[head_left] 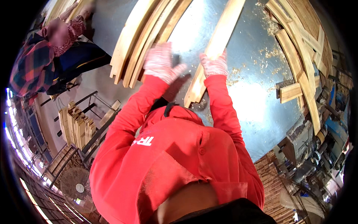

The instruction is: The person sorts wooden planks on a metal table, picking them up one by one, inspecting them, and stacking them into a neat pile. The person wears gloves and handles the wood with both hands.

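Note:
Both my hands wear mottled red-and-white knit gloves. My right hand [215, 64] is closed around a long pale wooden board [220, 37], which slants over the metal table, its notched near end toward me. My left hand [159, 61], slightly blurred, has its fingers stretched out and thumb apart. It lies against the near part of several long boards [140, 33] set side by side on the left; whether it presses on them I cannot tell.
The shiny metal table [246, 97] carries sawdust and shavings. Wood offcuts [298, 56] pile up at its right, beside machinery [317, 149]. A co-worker in a plaid shirt [33, 67] is at far left. Stacked wood pieces [76, 123] and a fan [78, 188] stand at lower left.

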`<state>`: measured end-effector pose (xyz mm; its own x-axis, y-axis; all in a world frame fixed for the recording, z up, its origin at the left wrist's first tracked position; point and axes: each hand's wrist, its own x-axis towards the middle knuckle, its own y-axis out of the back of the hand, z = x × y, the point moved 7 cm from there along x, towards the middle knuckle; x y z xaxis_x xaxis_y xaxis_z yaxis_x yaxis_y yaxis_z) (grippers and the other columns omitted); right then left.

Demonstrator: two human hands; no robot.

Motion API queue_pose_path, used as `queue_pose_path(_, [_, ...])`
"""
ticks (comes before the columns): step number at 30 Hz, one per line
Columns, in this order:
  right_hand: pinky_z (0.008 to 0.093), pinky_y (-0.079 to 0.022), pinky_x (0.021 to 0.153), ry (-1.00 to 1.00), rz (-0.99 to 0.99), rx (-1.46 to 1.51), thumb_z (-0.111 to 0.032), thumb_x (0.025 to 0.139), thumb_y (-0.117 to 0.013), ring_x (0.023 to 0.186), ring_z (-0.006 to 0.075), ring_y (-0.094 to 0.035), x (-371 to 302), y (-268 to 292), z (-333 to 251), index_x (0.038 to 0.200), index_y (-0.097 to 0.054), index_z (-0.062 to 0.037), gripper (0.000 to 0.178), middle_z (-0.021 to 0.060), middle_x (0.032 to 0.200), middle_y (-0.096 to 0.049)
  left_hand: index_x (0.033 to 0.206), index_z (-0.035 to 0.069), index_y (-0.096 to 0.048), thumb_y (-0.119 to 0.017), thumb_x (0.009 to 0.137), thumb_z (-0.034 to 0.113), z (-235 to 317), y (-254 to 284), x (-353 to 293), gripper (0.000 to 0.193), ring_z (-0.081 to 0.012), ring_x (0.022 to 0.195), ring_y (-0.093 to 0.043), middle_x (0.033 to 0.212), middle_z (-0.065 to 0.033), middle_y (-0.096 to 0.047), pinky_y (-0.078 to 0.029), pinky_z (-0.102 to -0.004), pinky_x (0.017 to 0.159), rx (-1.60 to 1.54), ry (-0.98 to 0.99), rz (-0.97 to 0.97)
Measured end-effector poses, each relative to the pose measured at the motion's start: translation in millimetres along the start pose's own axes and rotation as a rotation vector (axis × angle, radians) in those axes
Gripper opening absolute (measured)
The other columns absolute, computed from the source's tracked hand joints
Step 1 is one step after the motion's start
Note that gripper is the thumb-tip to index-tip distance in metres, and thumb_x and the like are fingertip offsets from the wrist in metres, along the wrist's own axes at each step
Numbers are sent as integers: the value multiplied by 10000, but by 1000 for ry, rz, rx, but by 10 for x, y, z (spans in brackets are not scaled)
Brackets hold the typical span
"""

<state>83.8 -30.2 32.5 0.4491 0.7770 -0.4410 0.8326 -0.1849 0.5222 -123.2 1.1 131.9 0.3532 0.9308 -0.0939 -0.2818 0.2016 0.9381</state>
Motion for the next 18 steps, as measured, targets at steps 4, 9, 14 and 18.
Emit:
queue_pose_path(4, [371, -365, 1053, 42, 45, 72, -350, 637, -811, 1239, 368, -452, 19, -67, 54, 1438, -220, 7, 1057, 254, 1362, -419, 1457, 80, -213, -760, 603, 608, -638, -70, -7, 1144, -432, 1326, -278, 1453, -280, -249, -240, -564, 1047, 422, 382, -244])
queue_pose_path(9, [367, -367, 1050, 51, 0, 101, -358, 633, -814, 1227, 364, -465, 11, -294, 18, 1435, -223, 15, 1063, 251, 1357, -426, 1460, 127, -216, -732, 669, 520, -1041, -122, 23, 1023, -421, 1292, -362, 1426, -270, -319, -341, -481, 1023, 418, 249, -167])
queue_pose_path(14, [361, -354, 1062, 94, -50, 160, -372, 624, -821, 1240, 361, -452, -164, -805, -304, 1442, -193, 21, 1103, 263, 1361, -414, 1478, 131, -165, -619, 760, 332, -1531, 114, 135, 873, -364, 1295, -399, 1430, -213, -366, -336, -474, 1053, 129, 315, -201])
queue_pose_path(18, [394, -289, 1107, 31, -113, -26, -468, 637, -790, 1335, 374, -323, -262, -1379, -932, 1468, -86, -3, 1184, 260, 1447, -291, 1427, 109, -351, -649, 819, 355, -1840, 624, 228, 721, -345, 1218, -493, 1340, -184, -503, -376, -382, 1032, -218, 181, 199])
